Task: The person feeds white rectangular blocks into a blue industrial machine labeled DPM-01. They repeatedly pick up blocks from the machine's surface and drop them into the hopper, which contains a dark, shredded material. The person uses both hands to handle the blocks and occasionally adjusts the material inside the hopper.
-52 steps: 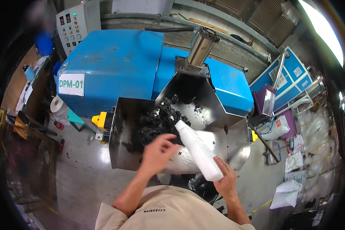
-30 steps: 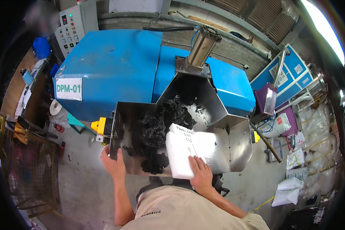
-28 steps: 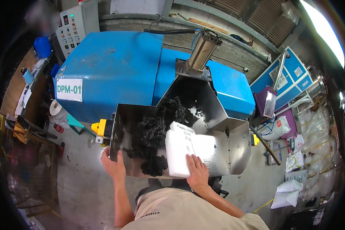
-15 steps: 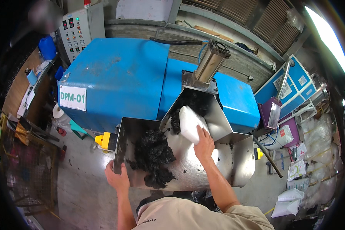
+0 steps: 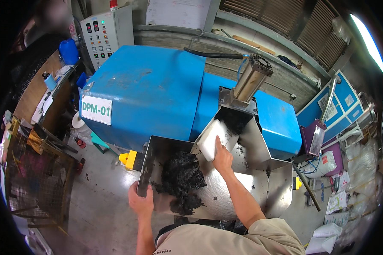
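Observation:
My right hand (image 5: 222, 158) holds a white slab-shaped block (image 5: 208, 142), its index finger stretched along the top. The block lies at the throat of a shiny metal hopper tray (image 5: 225, 187), against the throat's left wall. Black crumbly material (image 5: 234, 121) sits behind it in the throat. A large sticky black clump (image 5: 181, 178) rests in the tray's left part, with small crumbs scattered beside it. My left hand (image 5: 141, 200) grips the tray's left wall near its front corner, thumb inside and fingers outside. The block's underside is hidden.
A big blue machine (image 5: 144, 89) stands behind the tray, with a metal cylinder (image 5: 252, 78) above the throat. Yellow-and-black switches (image 5: 131, 160) flank the tray. A control cabinet (image 5: 102, 38) is at the far left. Plastic bags (image 5: 325, 238) lie on the right.
My right hand has shifted the white block leftward across the throat, uncovering black material on its right. My left hand still grips the tray wall. The whole view has swung slightly left.

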`<action>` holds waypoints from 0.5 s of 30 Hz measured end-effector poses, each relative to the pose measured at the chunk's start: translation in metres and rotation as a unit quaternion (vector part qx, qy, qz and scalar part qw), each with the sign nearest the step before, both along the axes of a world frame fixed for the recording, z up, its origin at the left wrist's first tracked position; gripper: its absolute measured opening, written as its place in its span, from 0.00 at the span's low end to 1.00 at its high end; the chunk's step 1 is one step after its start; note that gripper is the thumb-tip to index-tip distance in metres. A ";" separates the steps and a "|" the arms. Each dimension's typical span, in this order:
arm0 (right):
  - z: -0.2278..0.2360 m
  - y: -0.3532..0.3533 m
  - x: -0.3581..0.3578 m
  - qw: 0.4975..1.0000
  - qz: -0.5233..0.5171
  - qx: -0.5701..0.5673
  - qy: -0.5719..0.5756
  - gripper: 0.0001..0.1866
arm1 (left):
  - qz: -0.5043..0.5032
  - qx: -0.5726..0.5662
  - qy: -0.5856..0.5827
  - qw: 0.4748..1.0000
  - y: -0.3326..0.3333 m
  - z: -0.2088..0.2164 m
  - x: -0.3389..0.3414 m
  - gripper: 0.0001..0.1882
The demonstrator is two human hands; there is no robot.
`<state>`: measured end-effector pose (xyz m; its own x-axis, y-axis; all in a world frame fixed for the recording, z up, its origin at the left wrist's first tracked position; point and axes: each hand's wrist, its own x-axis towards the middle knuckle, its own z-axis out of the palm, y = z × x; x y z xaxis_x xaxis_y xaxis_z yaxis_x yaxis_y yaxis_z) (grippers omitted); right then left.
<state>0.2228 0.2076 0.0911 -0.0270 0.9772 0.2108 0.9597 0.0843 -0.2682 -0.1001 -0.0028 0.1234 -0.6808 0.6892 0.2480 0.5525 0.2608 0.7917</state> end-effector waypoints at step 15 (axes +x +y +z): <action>0.175 0.005 0.163 0.995 0.028 0.075 0.066 0.27 | -0.011 0.011 -0.003 1.000 0.002 -0.016 -0.002 0.25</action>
